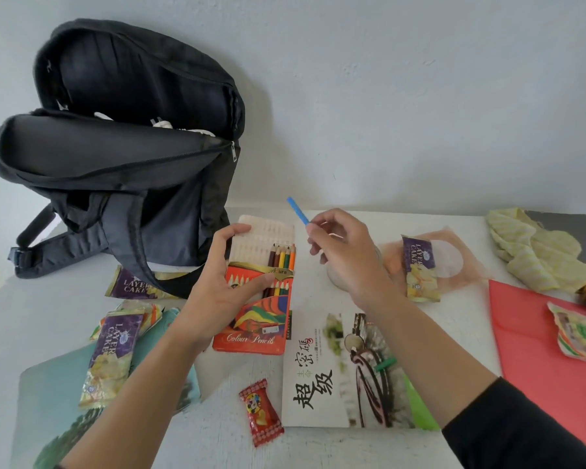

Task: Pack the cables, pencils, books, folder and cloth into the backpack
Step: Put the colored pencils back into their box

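Beside box point(254, 330) edge, right hand point(345, 252) pinches pencil point(297, 210) (left hand point(217, 286) grips).

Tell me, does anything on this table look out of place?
Yes. The tray of the pencil box is slid out with most slots empty. One green pencil lies stray on the book, apart from the box, and the right hand pinches a blue pencil outside it.

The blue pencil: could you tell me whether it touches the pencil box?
Apart. The head view shows the blue pencil pinched by the right hand, with a strip of background between it and the pencil box held by the left hand.
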The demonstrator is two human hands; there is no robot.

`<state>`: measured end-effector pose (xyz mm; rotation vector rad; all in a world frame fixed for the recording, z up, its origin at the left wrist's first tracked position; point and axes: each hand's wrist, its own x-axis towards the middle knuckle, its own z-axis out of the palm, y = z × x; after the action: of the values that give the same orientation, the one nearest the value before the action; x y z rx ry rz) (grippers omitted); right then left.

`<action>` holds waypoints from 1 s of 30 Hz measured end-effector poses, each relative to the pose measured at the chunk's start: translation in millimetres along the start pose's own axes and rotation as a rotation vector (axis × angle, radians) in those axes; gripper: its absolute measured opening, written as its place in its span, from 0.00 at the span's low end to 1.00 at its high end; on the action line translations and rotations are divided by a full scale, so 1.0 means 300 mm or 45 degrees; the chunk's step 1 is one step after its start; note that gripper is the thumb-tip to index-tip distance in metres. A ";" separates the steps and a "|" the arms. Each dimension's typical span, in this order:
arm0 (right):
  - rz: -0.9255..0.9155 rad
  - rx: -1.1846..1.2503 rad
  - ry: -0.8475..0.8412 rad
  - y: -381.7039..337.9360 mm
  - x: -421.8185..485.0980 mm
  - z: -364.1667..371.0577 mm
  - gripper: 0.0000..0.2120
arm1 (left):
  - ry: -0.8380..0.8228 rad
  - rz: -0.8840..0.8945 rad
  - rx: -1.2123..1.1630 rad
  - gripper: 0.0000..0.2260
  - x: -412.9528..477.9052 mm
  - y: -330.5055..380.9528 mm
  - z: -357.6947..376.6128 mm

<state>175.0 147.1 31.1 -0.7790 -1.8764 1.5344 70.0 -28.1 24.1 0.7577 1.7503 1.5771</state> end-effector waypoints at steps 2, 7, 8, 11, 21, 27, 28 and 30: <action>0.030 0.133 -0.072 -0.016 -0.002 0.007 0.04 | 0.006 -0.005 0.009 0.28 0.002 0.005 0.005; 0.062 0.334 -0.139 -0.023 0.004 0.031 0.03 | -0.023 -0.031 0.023 0.28 -0.004 -0.001 0.011; 0.059 0.356 -0.135 -0.021 0.008 0.032 0.04 | -0.030 -0.030 0.026 0.29 -0.006 0.002 0.012; 0.035 0.275 -0.092 -0.024 0.026 0.029 0.09 | -0.063 -0.019 0.043 0.29 -0.010 0.013 0.012; -0.172 -0.414 -0.246 -0.029 0.037 0.033 0.18 | -0.181 0.053 0.110 0.30 -0.016 0.022 0.026; -0.130 -0.485 -0.428 -0.023 0.016 0.008 0.22 | -0.188 0.012 0.078 0.30 -0.022 0.034 0.032; -0.111 -0.463 -0.437 -0.025 0.015 0.002 0.22 | -0.192 0.012 0.068 0.30 -0.023 0.037 0.035; -0.119 -0.404 -0.386 -0.029 0.014 -0.009 0.19 | -0.196 0.018 0.065 0.30 -0.024 0.042 0.042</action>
<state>173.7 150.5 40.3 -0.6061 -2.3851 1.3739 84.2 -24.6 36.6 0.8932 1.6818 1.4480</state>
